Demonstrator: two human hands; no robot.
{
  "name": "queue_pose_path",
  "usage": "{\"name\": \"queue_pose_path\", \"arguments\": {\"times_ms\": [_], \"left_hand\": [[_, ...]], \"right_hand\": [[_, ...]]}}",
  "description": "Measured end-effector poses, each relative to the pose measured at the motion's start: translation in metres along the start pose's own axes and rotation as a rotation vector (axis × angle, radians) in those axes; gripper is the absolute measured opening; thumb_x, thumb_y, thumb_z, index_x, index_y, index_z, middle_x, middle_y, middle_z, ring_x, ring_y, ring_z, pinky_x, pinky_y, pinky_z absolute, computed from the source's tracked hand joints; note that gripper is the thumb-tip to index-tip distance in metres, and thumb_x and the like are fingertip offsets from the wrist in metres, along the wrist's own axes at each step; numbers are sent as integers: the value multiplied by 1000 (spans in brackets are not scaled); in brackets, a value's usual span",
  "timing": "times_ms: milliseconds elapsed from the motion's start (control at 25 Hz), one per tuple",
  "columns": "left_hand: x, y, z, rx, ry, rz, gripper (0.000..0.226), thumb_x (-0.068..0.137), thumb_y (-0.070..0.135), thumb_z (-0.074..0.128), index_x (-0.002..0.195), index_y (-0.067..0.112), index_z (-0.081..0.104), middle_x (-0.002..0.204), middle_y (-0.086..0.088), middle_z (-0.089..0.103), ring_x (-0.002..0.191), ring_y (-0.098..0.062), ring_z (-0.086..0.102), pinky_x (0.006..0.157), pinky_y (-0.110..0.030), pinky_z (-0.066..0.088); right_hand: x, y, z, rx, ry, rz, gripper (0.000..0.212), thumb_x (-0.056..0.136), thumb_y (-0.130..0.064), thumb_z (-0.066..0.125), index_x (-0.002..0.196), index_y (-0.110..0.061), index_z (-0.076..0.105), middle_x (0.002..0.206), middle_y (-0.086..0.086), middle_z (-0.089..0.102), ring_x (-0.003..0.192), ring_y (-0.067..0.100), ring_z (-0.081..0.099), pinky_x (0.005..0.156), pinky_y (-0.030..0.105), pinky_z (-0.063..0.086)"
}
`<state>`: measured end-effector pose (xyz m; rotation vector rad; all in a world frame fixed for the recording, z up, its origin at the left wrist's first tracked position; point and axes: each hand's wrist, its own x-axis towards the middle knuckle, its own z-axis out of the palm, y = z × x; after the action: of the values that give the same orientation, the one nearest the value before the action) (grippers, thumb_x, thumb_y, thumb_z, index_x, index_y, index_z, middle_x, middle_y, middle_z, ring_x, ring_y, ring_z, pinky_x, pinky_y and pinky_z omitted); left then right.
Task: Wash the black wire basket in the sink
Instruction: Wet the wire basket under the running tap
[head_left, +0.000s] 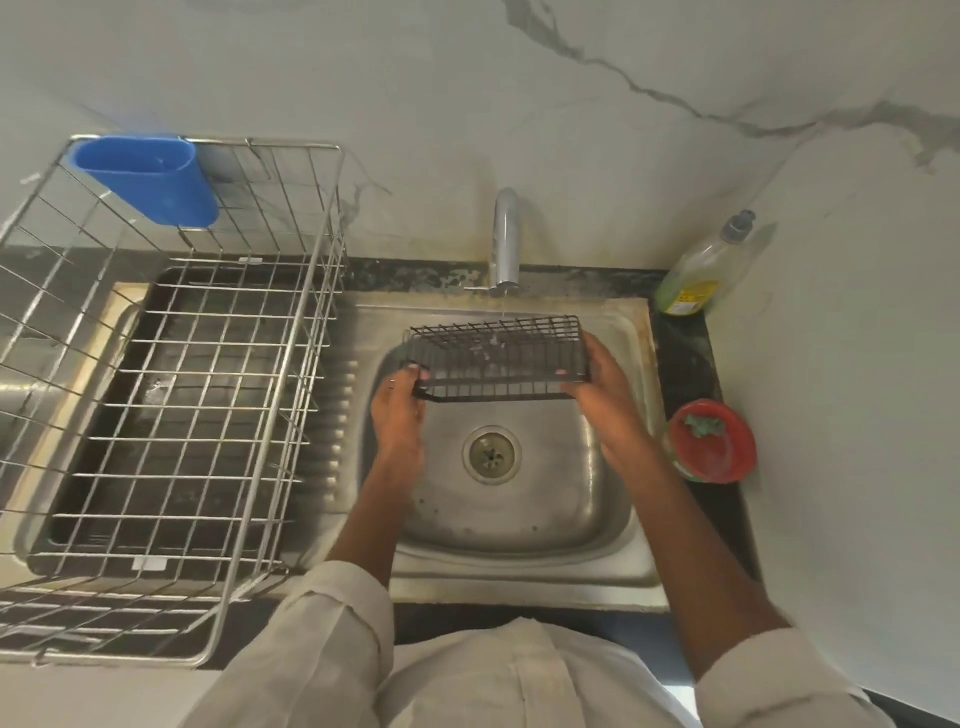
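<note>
The black wire basket is held above the steel sink, just under the tap. A thin stream of water runs from the tap onto its far side. My left hand grips the basket's left end. Its right end is gripped by my right hand. The basket tilts with its open side facing me. The sink's drain lies below it, uncovered.
A large steel wire dish rack with a blue plastic holder stands on the drainboard at the left. At the right are a bottle of green dish soap and a red bowl holding a green scrubber. Marble walls rise behind and to the right.
</note>
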<state>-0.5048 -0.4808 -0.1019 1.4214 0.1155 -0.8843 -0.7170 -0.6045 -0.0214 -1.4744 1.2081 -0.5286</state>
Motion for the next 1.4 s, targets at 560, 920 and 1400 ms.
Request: {"name": "queue_pose_path", "arguments": {"times_ms": [560, 920, 1400], "left_hand": [[-23, -41, -51, -155, 119, -445, 43, 100, 58, 44, 108, 20, 62, 122, -23, 75, 117, -39, 70, 108, -50, 47], [-15, -26, -13, -247, -54, -382, 32, 105, 44, 51, 102, 16, 64, 131, -25, 70, 103, -33, 71, 93, -47, 54], [-11, -24, 10, -242, -266, -308, 17, 105, 13, 52, 111, 4, 65, 114, -19, 75, 90, -18, 74, 116, -42, 46]], "right_hand": [[20, -45, 64, -433, -173, -337, 58, 96, -5, 68, 148, -26, 56, 155, -4, 48, 138, 14, 49, 119, 36, 40], [21, -33, 13, -65, 64, -107, 63, 87, 13, 62, 127, -35, 67, 149, -4, 49, 133, 13, 50, 97, 17, 51], [11, -27, -25, 290, 212, 225, 73, 81, -72, 69, 139, -30, 56, 136, -6, 62, 124, 16, 61, 99, 37, 49]]}}
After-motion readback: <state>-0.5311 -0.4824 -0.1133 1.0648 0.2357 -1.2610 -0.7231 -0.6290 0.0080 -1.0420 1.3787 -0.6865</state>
